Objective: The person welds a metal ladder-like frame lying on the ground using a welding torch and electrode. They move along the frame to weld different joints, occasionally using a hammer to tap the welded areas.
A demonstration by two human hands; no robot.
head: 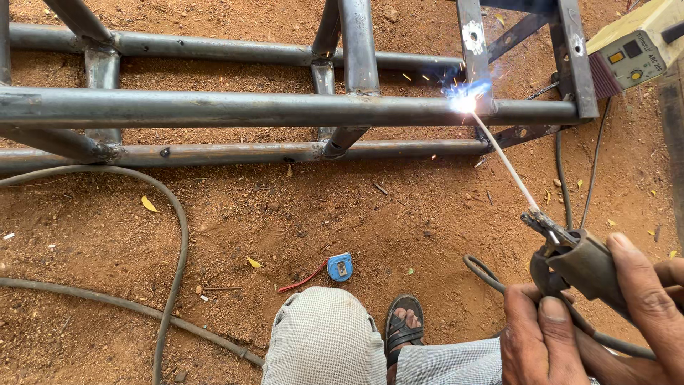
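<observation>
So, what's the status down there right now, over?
Both hands, left and right, gripping the electrode holder. Rod tip sparking on the steel frame. Tape measure on the dirt, clear of the weld.

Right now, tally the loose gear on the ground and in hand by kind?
Electrode holder, gripped by both the left hand and right hand: 1
Welding rod: 1
Blue tape measure: 1
Welding machine: 1
Total: 4
</observation>
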